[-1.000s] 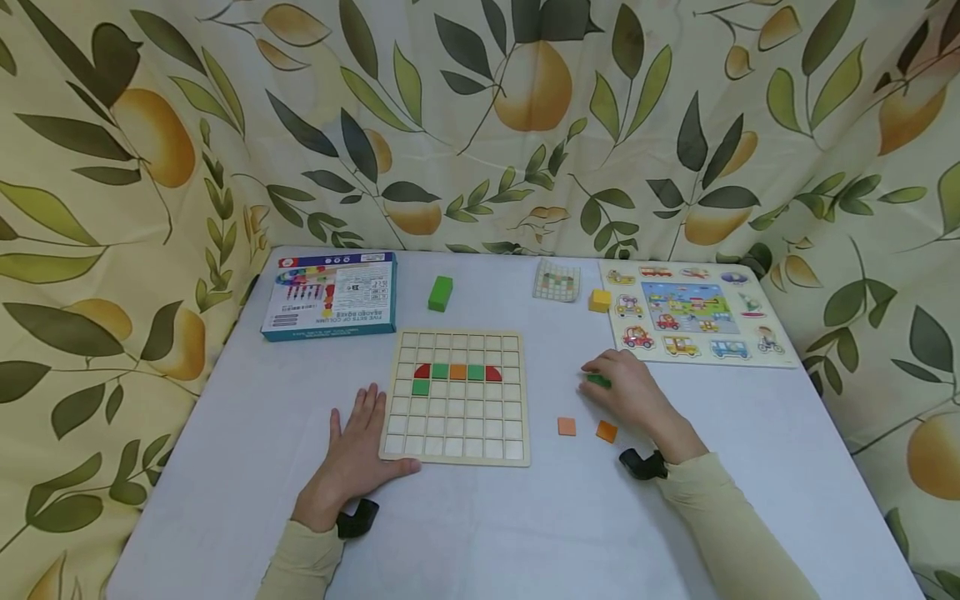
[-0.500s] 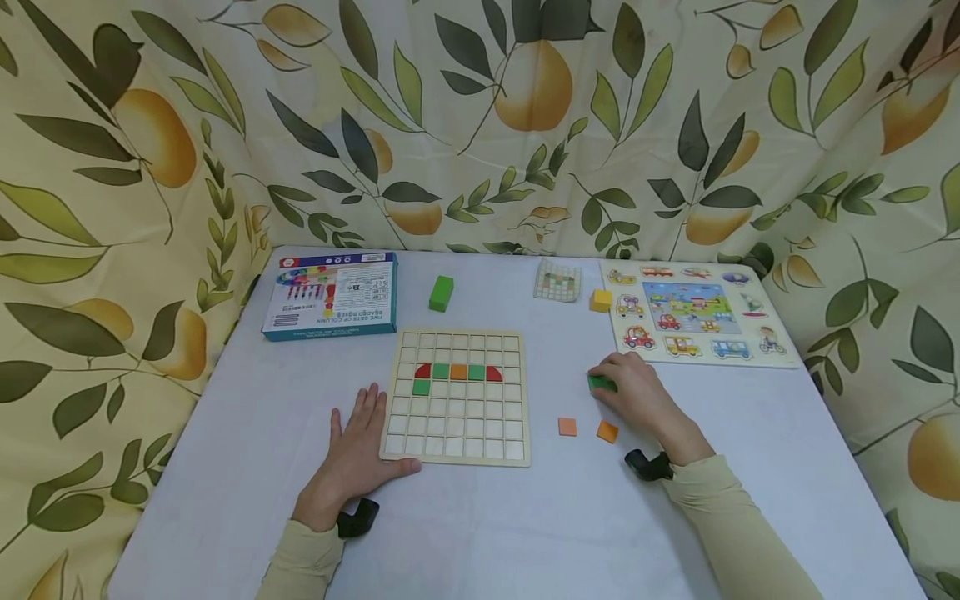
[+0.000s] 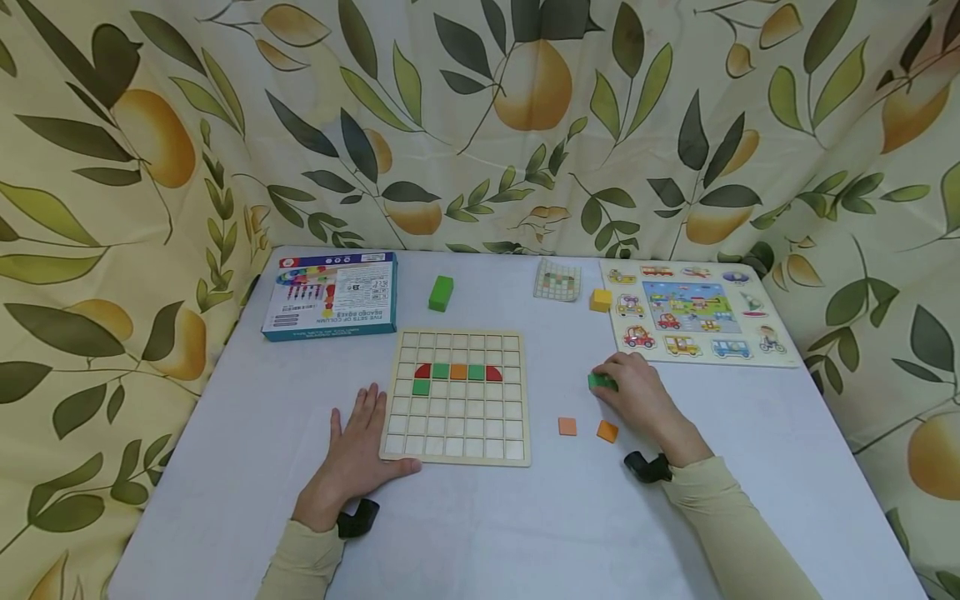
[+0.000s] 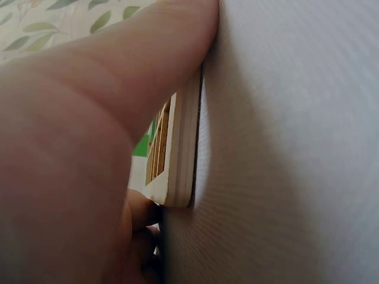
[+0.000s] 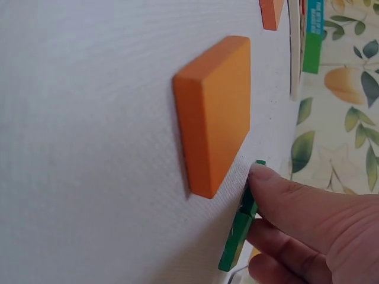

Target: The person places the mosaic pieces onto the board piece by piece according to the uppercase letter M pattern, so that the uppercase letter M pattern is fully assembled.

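The square wooden grid board (image 3: 452, 460) lies flat, with a row of red, green and orange pieces in its cells and one green tile (image 3: 421, 387) below the row's left end. My left hand (image 3: 351, 454) rests at the board's lower left corner, fingers straight along its left side and thumb by the front edge. To the right, my right hand (image 3: 637, 392) pinches green tiles (image 3: 602, 382) low over the cloth. In the right wrist view two green tiles (image 5: 237, 236) stand in line, thumb against one end. An orange tile (image 3: 607, 431) and a paler orange tile (image 3: 567, 427) lie nearer me.
Behind the board are a flat box (image 3: 330, 297), a green block (image 3: 441, 293), a small patterned grid card (image 3: 557, 280) and a yellow block (image 3: 600, 300). A vehicle picture puzzle (image 3: 750, 333) occupies the back right. Patterned curtains hang around the table.
My right hand has shifted slightly right with the green tiles, then stayed nearly still. My left hand and the board look the same.
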### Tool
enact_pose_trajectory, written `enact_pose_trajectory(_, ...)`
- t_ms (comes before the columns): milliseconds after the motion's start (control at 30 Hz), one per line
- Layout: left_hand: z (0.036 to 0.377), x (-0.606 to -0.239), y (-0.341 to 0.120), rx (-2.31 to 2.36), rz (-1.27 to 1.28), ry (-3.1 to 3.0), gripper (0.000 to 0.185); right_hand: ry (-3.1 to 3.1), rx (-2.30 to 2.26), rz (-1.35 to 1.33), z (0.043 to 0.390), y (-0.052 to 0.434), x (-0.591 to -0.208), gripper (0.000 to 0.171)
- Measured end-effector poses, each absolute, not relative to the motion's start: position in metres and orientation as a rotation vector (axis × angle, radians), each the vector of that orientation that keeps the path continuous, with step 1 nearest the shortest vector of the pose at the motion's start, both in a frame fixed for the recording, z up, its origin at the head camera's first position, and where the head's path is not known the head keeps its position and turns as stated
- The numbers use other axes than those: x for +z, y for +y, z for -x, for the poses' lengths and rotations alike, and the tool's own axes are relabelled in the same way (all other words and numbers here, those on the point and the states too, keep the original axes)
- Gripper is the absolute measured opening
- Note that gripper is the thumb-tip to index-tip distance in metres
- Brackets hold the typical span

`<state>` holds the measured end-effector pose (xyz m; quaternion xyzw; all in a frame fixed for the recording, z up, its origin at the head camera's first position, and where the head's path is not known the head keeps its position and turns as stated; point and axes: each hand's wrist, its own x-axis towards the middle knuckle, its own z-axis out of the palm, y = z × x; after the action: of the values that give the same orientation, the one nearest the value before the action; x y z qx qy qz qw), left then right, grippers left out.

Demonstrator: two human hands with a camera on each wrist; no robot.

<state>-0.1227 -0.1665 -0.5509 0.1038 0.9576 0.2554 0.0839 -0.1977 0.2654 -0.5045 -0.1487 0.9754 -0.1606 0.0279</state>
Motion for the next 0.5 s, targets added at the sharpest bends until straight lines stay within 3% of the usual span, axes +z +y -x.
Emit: enact_pose_trajectory(500, 0.1232, -0.5512, -0.1665, 0.750, -0.309, 2.851, 0.125, 3.068, -0.512, 0.428, 0.2002, 0.2590, -0.5098, 0.025)
